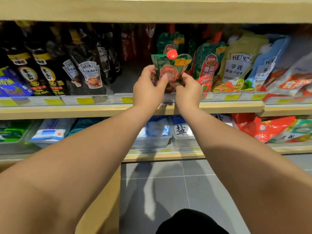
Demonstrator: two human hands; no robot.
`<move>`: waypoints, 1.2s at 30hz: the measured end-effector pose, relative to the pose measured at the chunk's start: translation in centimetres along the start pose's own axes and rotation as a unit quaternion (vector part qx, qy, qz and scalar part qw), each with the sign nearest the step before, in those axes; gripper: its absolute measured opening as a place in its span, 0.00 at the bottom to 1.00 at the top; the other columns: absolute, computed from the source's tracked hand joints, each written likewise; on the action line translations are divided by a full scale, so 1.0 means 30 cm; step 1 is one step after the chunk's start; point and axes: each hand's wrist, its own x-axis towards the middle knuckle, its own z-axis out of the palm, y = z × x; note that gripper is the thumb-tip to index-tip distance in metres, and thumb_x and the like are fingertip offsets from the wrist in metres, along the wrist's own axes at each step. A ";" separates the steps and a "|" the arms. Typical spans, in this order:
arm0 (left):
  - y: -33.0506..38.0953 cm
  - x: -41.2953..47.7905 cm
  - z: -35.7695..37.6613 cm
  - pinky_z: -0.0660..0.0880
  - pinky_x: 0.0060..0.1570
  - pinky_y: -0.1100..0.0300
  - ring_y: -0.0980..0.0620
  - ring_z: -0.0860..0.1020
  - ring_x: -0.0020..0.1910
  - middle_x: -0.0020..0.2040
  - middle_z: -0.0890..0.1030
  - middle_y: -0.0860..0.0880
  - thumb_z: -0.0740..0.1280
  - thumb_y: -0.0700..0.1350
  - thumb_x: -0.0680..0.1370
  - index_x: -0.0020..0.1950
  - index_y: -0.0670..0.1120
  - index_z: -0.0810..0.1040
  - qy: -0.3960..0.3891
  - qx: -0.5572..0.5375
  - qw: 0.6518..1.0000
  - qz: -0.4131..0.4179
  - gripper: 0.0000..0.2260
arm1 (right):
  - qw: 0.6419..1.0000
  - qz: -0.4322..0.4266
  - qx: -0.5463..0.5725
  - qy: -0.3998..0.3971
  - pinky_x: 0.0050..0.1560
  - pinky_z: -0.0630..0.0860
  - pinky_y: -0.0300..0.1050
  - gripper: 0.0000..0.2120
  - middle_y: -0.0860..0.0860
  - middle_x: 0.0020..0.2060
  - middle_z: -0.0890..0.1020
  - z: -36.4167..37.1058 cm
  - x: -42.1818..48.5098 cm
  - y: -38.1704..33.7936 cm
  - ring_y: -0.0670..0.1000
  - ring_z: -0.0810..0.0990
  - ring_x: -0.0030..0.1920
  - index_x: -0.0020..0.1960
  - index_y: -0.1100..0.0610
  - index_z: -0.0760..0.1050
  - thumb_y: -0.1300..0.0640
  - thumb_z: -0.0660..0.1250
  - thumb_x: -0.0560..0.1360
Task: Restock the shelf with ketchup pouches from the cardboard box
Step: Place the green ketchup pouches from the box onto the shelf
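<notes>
One ketchup pouch [170,67], wooden shelf [67,112], grey floor tiles [168,184]

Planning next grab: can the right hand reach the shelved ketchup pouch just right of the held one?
Likely yes: right hand sits beside shelved pouch, nothing between, though it pinches the held pouch.

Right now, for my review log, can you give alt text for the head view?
The left hand and right hand hold a green, red-capped ketchup pouch upright at the front of a wooden shelf, in a gap between dark Heinz pouches and more ketchup pouches. Salt packs sit on the shelf below.
</notes>
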 end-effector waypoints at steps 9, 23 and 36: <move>-0.052 0.082 0.094 0.76 0.47 0.56 0.54 0.79 0.46 0.45 0.79 0.56 0.62 0.62 0.74 0.61 0.52 0.74 0.014 0.094 0.995 -0.006 0.21 | 0.999 0.011 -0.046 0.013 0.49 0.76 0.50 0.12 0.38 0.39 0.75 0.003 0.062 0.084 0.46 0.75 0.45 0.57 0.53 0.72 0.58 0.68 0.75; -0.060 0.112 0.146 0.77 0.51 0.52 0.50 0.79 0.50 0.56 0.79 0.48 0.65 0.61 0.73 0.65 0.51 0.70 -0.001 0.134 0.991 -0.014 0.24 | 0.967 -0.091 -0.207 0.117 0.57 0.61 0.48 0.18 0.52 0.54 0.82 0.022 0.045 0.103 0.56 0.70 0.58 0.64 0.56 0.74 0.51 0.65 0.76; -0.171 -0.095 -0.152 0.75 0.51 0.59 0.58 0.77 0.47 0.49 0.80 0.55 0.67 0.49 0.74 0.56 0.53 0.76 0.000 0.034 0.999 -0.014 0.11 | 0.981 -0.119 -0.151 0.003 0.65 0.65 0.49 0.16 0.51 0.57 0.79 0.102 -0.253 0.056 0.54 0.70 0.61 0.63 0.56 0.73 0.56 0.64 0.76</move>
